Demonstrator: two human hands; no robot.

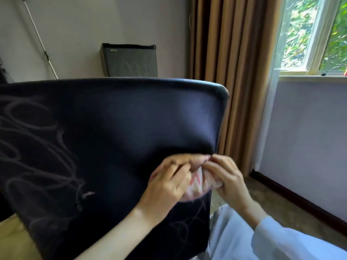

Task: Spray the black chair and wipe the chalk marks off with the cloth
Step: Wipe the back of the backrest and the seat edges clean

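Left hand [169, 182]: curled over the cloth [199, 183], fingers pinching its upper fold.
Right hand [226, 177]: gripping the same bundle from the other side, fingers bent.
Cloth: bunched between both hands against the right edge of the black chair [122, 117], probably being regathered for a fresh face (blur hides the folds).
Chalk marks [37, 139]: looping over the left of the backrest, fainter low right; none visible across the middle.
Room: tan curtain [225, 53] and window [315, 34] at right, scribbled black box [129, 61] against the wall.
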